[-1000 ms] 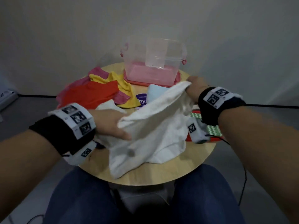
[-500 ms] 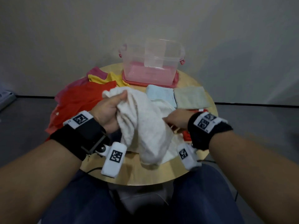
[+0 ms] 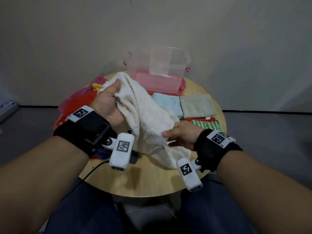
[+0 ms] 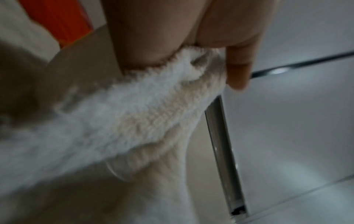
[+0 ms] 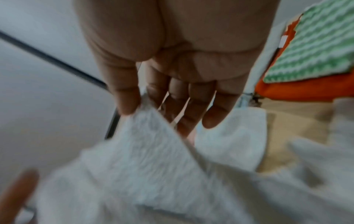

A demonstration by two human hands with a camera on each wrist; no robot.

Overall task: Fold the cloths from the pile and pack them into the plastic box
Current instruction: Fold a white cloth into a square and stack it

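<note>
A white terry cloth [image 3: 145,115] hangs bunched above the round wooden table [image 3: 152,181]. My left hand [image 3: 109,102] grips its upper end, thumb over the fabric [image 4: 153,109], raised left of centre. My right hand [image 3: 180,134] pinches a lower edge of the same cloth [image 5: 145,145] between thumb and fingers, near the table's right side. The clear plastic box [image 3: 160,71] with pink clips stands open at the table's far edge. A pile of red, pink and yellow cloths [image 3: 79,103] lies at the left, partly hidden by my left hand.
Folded cloths lie in front of the box: a light blue one [image 3: 167,103], a grey-green one [image 3: 197,105], and a green zigzag one [image 3: 206,124] on an orange one [image 5: 298,89]. A black cable [image 3: 94,168] runs off the near-left edge. Bare wood shows near me.
The left hand has lifted the cloth's end higher and toward the box. The right hand left the far corner, came back near me and now pinches a lower edge.
</note>
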